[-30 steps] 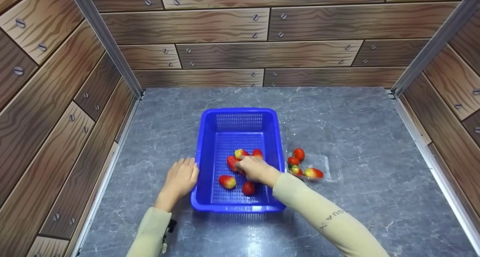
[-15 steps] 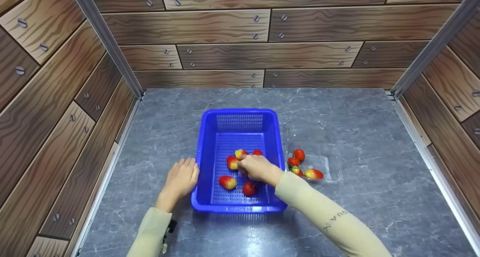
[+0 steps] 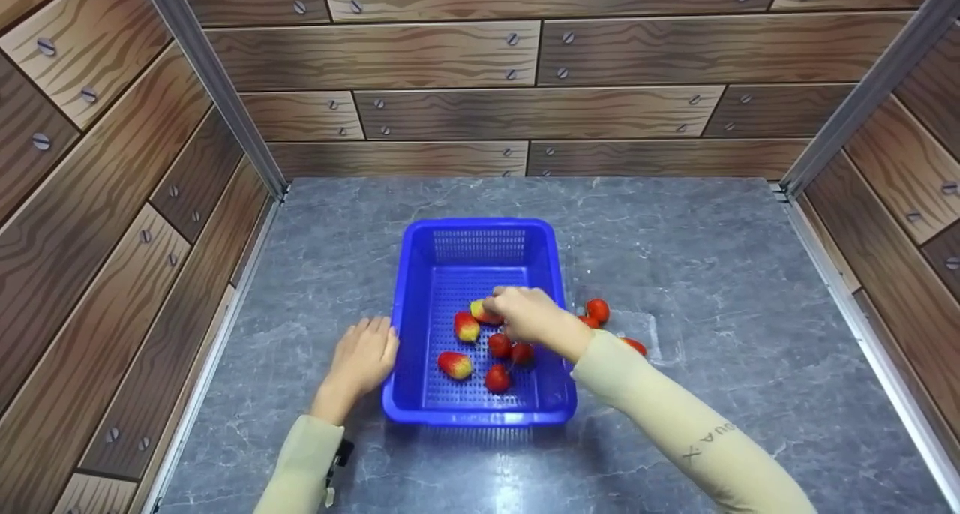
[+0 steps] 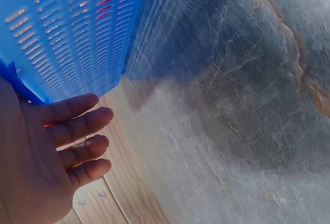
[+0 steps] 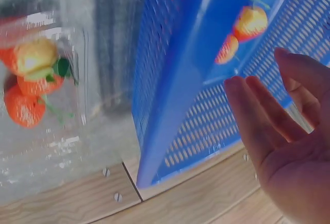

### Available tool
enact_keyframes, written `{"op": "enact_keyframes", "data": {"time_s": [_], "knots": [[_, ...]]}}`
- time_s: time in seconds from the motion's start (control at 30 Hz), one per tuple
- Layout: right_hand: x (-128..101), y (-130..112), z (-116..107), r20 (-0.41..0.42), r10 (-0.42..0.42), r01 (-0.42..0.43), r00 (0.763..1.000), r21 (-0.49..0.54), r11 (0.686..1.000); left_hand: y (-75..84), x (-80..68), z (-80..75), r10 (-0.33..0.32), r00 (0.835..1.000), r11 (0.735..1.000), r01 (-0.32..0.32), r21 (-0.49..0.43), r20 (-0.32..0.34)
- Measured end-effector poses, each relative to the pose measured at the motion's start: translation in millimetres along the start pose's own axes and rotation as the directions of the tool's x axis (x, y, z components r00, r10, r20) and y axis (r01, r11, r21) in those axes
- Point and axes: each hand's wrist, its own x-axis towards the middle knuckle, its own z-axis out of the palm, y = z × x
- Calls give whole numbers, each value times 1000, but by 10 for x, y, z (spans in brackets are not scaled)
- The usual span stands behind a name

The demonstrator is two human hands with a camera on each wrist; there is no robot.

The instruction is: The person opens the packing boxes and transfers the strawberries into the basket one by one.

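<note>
A blue perforated basket [image 3: 411, 304] stands mid-table and holds several red-and-yellow strawberries [image 3: 455, 364]. My right hand [image 3: 506, 306] hovers over the basket's middle, fingers relaxed and holding nothing; the right wrist view shows its straight fingers [image 5: 258, 116] beside the basket wall [image 5: 196, 74]. My left hand [image 3: 367, 353] rests flat against the basket's left side, its fingers [image 4: 77, 128] straight by the basket wall [image 4: 67, 28]. A clear plastic tray [image 3: 660, 334] to the right of the basket holds more strawberries [image 3: 598, 310], partly hidden by my right forearm; the tray strawberries [image 5: 31, 74] show in the right wrist view.
The grey marble tabletop [image 3: 712, 259] is walled on three sides by wood-patterned panels [image 3: 525, 109] with metal corner posts [image 3: 217, 94]. Bare table lies behind the basket and to its far right.
My right hand has lifted and moved back and to the right inside the basket. Two strawberries now lie where it was. The left hand has not moved.
</note>
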Motion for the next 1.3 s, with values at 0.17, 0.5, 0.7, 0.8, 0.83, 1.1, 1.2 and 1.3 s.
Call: {"op": "enact_keyframes", "data": {"time_s": [0.17,0.5,0.7,0.8,0.83,1.1,1.2,1.3], "knots": [[-46,72,-130,-35,-4,3,999,-17,1000,4,-4,-3,4,1000,1000,-4,-1,0],[-247,298,-224,-105,56,-52,993,44,998,4,-5,0,30,999,999,-30,13,-31],[-394,468,-273,-172,106,-91,979,91,992,1,-2,0,43,998,999,-42,20,-49],[-470,556,-306,-212,131,-110,969,108,988,-6,-7,-2,38,998,999,-37,20,-42],[-497,586,-317,-224,138,-114,965,114,987,-5,-9,-4,36,999,999,-35,20,-37],[-747,842,-349,-261,210,-183,942,127,975,-5,-9,5,7,1000,1000,-7,16,9],[-843,936,-341,-246,249,-219,937,143,965,-11,0,11,3,1000,1000,-3,21,15],[-934,1024,-326,-219,285,-254,933,156,954,-12,3,14,5,1000,1000,-5,20,7]]}}
